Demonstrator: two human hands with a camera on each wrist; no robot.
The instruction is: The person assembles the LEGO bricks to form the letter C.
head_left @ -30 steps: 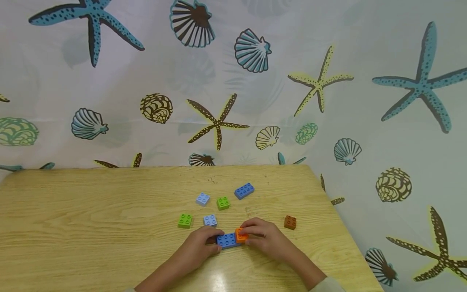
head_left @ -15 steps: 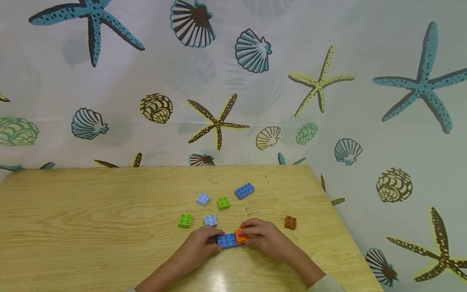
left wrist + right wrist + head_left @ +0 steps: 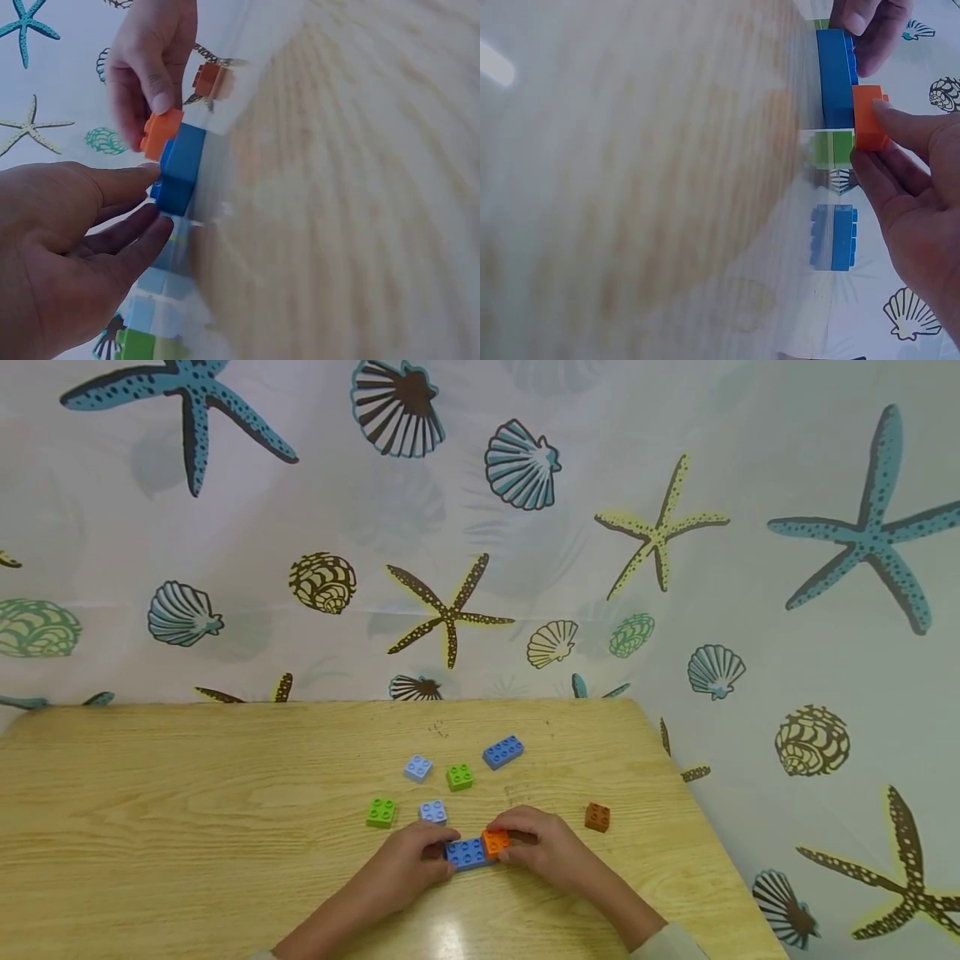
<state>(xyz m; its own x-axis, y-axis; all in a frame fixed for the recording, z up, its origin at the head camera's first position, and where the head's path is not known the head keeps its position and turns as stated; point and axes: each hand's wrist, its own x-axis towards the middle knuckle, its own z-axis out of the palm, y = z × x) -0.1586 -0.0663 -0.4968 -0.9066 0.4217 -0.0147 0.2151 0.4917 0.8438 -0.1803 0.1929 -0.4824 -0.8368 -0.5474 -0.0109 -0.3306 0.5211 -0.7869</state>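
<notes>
A long blue toy building brick [image 3: 466, 854] lies on the table in front of me, studs up. My left hand [image 3: 408, 862] holds its left end between thumb and fingers. Over its right end sits a small orange brick [image 3: 495, 843], which my right hand [image 3: 546, 847] pinches from both sides. In the right wrist view the orange brick [image 3: 868, 118] reaches past the end of the blue brick [image 3: 835, 79]. Whether its studs are pressed fully home cannot be told. Just behind the left fingertips stands a light blue brick [image 3: 432, 812].
On the wooden table [image 3: 187, 827], beyond the hands, lie two green bricks, one left [image 3: 381, 812] and one farther back [image 3: 460, 777]. Another light blue brick [image 3: 417, 767] and a second long blue brick [image 3: 503, 752] lie behind. A brown brick [image 3: 597, 816] is to the right.
The orange brick and my right fingers have shifted very slightly left. My left hand keeps its hold on the long blue brick, and the loose bricks stay put.
</notes>
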